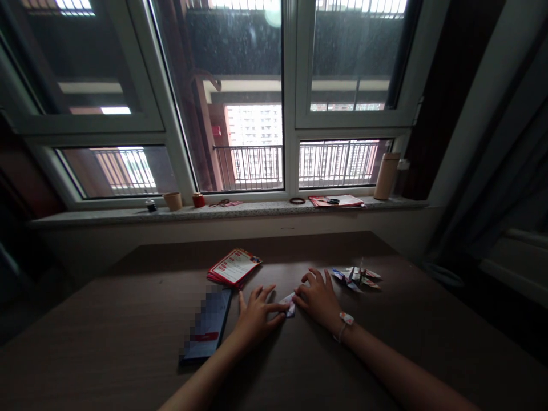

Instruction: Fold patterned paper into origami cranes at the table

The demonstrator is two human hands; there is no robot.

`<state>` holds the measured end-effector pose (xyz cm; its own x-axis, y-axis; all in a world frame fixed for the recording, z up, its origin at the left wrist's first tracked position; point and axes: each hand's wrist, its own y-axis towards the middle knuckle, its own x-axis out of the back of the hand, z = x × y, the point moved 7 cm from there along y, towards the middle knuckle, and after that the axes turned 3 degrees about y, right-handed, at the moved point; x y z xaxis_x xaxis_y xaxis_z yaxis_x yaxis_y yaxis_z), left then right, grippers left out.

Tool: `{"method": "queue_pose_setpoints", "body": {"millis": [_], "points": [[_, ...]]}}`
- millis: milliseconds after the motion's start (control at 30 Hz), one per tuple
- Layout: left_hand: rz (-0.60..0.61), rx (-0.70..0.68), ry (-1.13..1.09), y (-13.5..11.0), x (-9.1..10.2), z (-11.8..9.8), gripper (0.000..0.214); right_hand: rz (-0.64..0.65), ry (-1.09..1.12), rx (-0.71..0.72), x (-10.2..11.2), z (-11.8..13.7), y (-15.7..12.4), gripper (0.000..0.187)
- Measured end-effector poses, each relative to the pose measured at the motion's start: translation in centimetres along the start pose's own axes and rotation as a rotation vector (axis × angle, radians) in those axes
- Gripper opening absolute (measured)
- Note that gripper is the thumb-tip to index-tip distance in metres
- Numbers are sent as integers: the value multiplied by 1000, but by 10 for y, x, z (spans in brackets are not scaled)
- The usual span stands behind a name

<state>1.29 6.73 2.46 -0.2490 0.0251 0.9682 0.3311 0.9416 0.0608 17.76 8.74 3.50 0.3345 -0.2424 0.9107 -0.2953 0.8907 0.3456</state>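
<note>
A small piece of folded paper (290,309), whitish with purple tints, lies on the brown table between my hands. My left hand (256,315) holds its left side down with thumb and index finger, while the other fingers spread over the tabletop. At the paper's upper right edge, the thumb and index finger of my right hand (317,297) pinch it, and the remaining fingers are bent above the table. A band with a pale ornament (346,318) circles my right wrist. The fingers cover part of the paper, so its exact folds cannot be made out.
Left of my left hand lies a dark flat device (214,319), partly pixelated. A stack of red-edged printed cards (235,267) lies behind it. Several folded paper figures (356,278) stand to the right. The windowsill (257,210) bears a cup (173,200), scissors (333,201) and a bottle (386,177).
</note>
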Motion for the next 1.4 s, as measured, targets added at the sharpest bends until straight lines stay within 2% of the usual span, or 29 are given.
{"method": "queue_pose_setpoints", "body": {"millis": [367,633,833,967,1100,1233,1400], "points": [[-5,11,11,-3,1,-1,29,95,43,72,1,1,-5,42],[2,22,16,-3,-1,0,30,107,66,109,-1,2,-8,56],[-6,22,22,-6,1,-3,31,93,82,148,-1,2,-13,57],[-13,23,32,-6,0,-2,31,93,140,95,-7,-4,-14,53],[-20,17,38,-5,-1,-1,30,70,180,49,-7,-9,-11,35],[-12,18,37,-4,-1,-1,30,-3,144,28,-4,-6,-6,24],[-10,19,41,-4,-1,-1,31,-48,79,26,-5,-1,-3,21]]}}
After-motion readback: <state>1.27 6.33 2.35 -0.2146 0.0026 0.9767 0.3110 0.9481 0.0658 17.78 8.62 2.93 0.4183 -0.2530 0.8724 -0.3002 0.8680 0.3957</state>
